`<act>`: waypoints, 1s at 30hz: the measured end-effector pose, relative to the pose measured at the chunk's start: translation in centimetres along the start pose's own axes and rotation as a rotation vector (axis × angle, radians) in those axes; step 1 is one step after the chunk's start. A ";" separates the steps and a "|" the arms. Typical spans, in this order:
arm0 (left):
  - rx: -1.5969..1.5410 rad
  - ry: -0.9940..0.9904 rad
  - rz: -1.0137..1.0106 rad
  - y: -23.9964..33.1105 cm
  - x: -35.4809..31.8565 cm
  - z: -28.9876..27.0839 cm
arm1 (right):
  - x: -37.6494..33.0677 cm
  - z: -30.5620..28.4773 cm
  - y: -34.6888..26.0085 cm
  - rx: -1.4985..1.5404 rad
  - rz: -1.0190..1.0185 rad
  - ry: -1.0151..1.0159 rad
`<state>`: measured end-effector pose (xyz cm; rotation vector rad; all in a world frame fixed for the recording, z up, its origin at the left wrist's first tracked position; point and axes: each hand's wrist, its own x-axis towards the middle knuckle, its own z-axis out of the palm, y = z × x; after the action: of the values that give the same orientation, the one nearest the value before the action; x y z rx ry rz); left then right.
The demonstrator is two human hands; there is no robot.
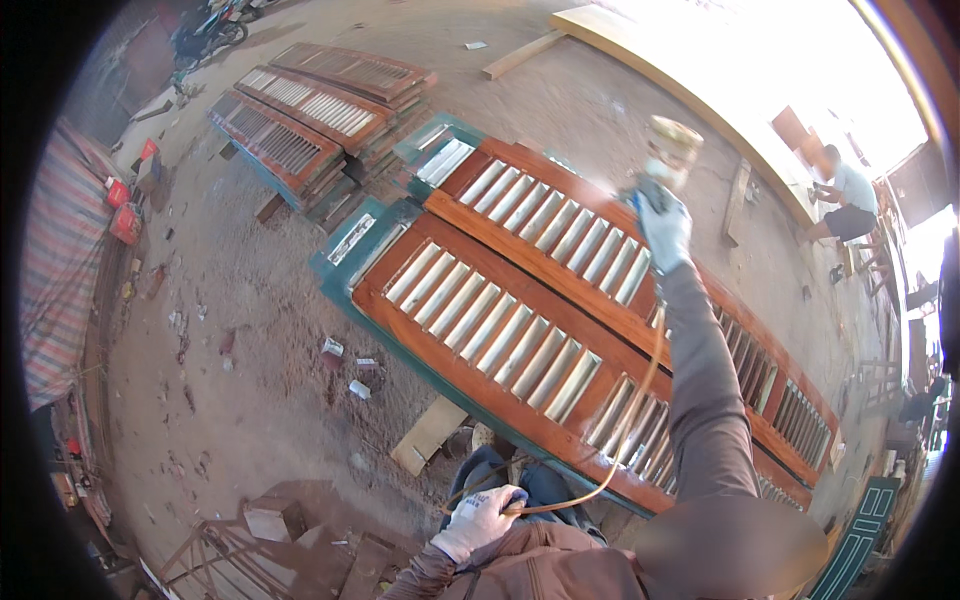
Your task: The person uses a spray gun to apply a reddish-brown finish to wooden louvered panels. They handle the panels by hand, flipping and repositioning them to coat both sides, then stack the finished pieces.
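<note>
The right hand [664, 228], gloved, is closed around a spray gun [636, 192], whose pale cup [674, 150] stands out beyond the knuckles. The gun is at the far edge of the far shutter [545, 222], to the right of its first bank of slats and seemingly raised above the wood; the exact gap I cannot tell. The near shutter [490, 320] lies alongside, closer to the body, and the right forearm [705, 380] reaches across both.

The left hand [482, 520], also gloved, is down by the lap with its fingers curled around a hose [606, 484]. From there the hose curves over the near shutter toward the right wrist. It is well apart from the gun's cup.

Green boards [348, 240] show beneath the shutters at their left end. More shutters lie in a stack [318, 120] beyond, and a co-worker [850, 190] bends at the far right.
</note>
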<state>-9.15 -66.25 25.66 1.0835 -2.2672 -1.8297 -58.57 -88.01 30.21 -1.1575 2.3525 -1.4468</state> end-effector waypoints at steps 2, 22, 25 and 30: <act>-0.038 0.006 -0.026 -0.6 0.5 -0.8 | 3.5 5.1 -1.6 0.045 -0.036 0.016; 0.093 -0.312 0.094 5.8 2.2 13.6 | -8.3 -27.4 10.7 0.155 0.333 0.149; 0.154 -0.440 0.180 8.5 2.8 20.8 | -14.3 -40.8 16.4 0.014 0.339 0.190; 0.196 -0.574 0.401 13.6 3.3 33.9 | -23.7 -61.4 24.5 -0.229 0.346 0.408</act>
<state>-33.03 -38.41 25.79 0.0644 -2.7381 -1.9403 -85.11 -23.30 36.51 -0.4769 2.8710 -1.4211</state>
